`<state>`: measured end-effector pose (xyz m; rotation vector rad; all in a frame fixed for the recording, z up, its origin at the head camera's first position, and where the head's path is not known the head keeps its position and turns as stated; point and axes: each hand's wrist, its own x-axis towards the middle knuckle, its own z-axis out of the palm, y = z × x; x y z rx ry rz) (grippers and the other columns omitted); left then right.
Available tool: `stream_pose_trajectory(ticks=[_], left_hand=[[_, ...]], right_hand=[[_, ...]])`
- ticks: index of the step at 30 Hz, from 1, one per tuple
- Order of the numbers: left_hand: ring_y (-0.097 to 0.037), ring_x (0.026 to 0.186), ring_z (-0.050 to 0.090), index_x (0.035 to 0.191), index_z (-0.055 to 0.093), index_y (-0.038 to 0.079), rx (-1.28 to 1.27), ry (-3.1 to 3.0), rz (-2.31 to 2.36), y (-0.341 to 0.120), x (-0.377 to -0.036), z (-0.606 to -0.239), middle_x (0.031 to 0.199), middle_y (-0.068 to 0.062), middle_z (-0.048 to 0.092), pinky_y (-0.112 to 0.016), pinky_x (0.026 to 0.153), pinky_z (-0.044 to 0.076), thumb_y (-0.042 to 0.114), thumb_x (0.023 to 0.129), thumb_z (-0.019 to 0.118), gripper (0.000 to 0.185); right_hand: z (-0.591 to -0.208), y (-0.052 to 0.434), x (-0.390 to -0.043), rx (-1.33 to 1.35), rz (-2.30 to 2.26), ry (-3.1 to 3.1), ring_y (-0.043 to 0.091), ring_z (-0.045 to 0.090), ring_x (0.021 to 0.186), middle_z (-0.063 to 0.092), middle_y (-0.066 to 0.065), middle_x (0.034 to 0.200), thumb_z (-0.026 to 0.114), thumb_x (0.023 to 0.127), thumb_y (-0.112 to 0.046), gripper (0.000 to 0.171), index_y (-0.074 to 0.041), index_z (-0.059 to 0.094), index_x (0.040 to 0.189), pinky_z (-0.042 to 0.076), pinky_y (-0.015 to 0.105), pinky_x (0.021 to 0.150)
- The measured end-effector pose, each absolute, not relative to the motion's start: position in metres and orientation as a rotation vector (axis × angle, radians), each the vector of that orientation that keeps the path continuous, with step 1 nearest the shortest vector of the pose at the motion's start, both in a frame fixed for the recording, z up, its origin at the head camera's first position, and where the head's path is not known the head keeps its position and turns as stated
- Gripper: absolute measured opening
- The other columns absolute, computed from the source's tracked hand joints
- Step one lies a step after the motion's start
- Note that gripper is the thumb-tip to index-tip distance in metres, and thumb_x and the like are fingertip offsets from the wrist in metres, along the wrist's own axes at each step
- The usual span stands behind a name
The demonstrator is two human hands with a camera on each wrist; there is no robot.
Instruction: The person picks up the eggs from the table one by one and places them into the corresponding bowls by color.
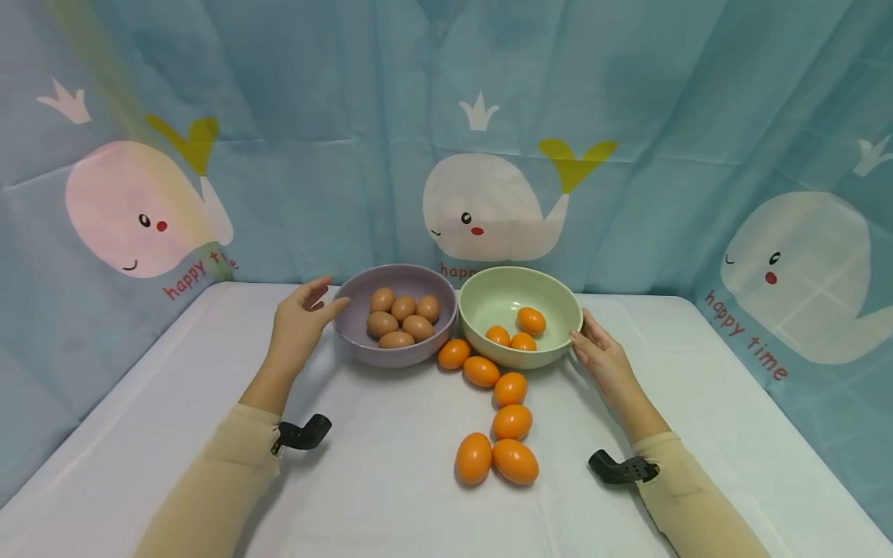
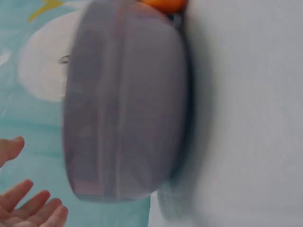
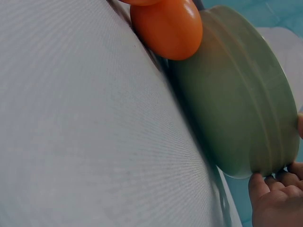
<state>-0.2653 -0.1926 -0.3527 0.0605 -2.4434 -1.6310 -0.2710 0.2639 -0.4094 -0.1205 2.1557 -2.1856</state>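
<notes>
My left hand (image 1: 298,322) is beside the left rim of a purple bowl (image 1: 356,345), fingers spread and nothing held. In the left wrist view its fingertips (image 2: 33,208) are apart from the blurred bowl wall. Inside that bowl lie several brown eggs (image 1: 403,308). At the right side of a light green bowl (image 1: 481,291), my right hand (image 1: 605,358) touches the outer wall with relaxed fingers. The right wrist view shows the fingertips (image 3: 258,182) against the green wall. Three orange eggs (image 1: 532,321) rest in this bowl.
Several more orange eggs (image 1: 512,422) trail across the white table (image 1: 391,480) from between the bowls toward the front. The bowls stand side by side near the back edge. Behind hangs a blue curtain (image 1: 314,201) printed with whales.
</notes>
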Motion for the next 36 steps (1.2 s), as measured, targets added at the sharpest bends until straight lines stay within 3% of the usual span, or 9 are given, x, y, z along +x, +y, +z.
stream_pose_trajectory(ticks=[12, 21, 25, 30, 36], left_hand=[[-0.021, 0.15, 0.031, 0.155, 0.034, 0.012, 0.145, -2.284, -1.814, -0.202, -0.255, -0.366, 0.162, -0.004, 0.034, -0.042, 0.122, 0.029, 0.033, 0.094, 0.069, 0.074], [-0.025, 0.15, 0.032, 0.155, 0.033, 0.009, 0.126, -2.314, -1.808, -0.204, -0.259, -0.379, 0.16, -0.013, 0.036, -0.044, 0.122, 0.029, 0.04, 0.098, 0.061, 0.07], [-0.025, 0.149, 0.033, 0.156, 0.03, 0.007, 0.094, -2.318, -1.877, -0.202, -0.26, -0.385, 0.161, -0.014, 0.033, -0.032, 0.117, 0.036, 0.036, 0.102, 0.054, 0.065], [-0.027, 0.146, 0.038, 0.154, 0.031, 0.002, 0.051, -2.277, -1.955, -0.198, -0.262, -0.391, 0.161, -0.015, 0.032, -0.01, 0.099, 0.046, 0.024, 0.104, 0.052, 0.059], [-0.028, 0.146, 0.038, 0.154, 0.03, 0.001, 0.057, -2.255, -1.978, -0.198, -0.262, -0.396, 0.16, -0.016, 0.032, -0.007, 0.095, 0.046, 0.017, 0.104, 0.05, 0.056]], right_hand=[[-0.412, 0.263, -0.27, -0.111, -2.194, 2.15, 0.021, 0.005, 0.156, -0.001, 0.004, 0.168, 0.051, 0.104, -0.022, 0.074, -0.009, 0.003, 0.16, 0.02, 0.033, 0.121], [-0.411, 0.264, -0.267, -0.095, -2.197, 2.139, 0.019, 0.004, 0.156, -0.002, 0.003, 0.168, 0.049, 0.105, -0.02, 0.072, -0.01, 0.002, 0.16, 0.019, 0.033, 0.122], [-0.41, 0.264, -0.267, -0.103, -2.201, 2.134, 0.019, 0.004, 0.156, -0.002, 0.003, 0.168, 0.05, 0.105, -0.022, 0.074, -0.011, 0.002, 0.16, 0.018, 0.033, 0.122], [-0.407, 0.265, -0.268, -0.104, -2.174, 2.147, 0.019, 0.005, 0.156, -0.002, 0.002, 0.168, 0.051, 0.105, -0.024, 0.075, -0.012, 0.002, 0.16, 0.019, 0.033, 0.122], [-0.401, 0.265, -0.271, -0.117, -2.11, 2.209, 0.021, 0.008, 0.156, 0.004, 0.005, 0.168, 0.053, 0.104, -0.023, 0.074, -0.01, 0.006, 0.16, 0.023, 0.031, 0.121]])
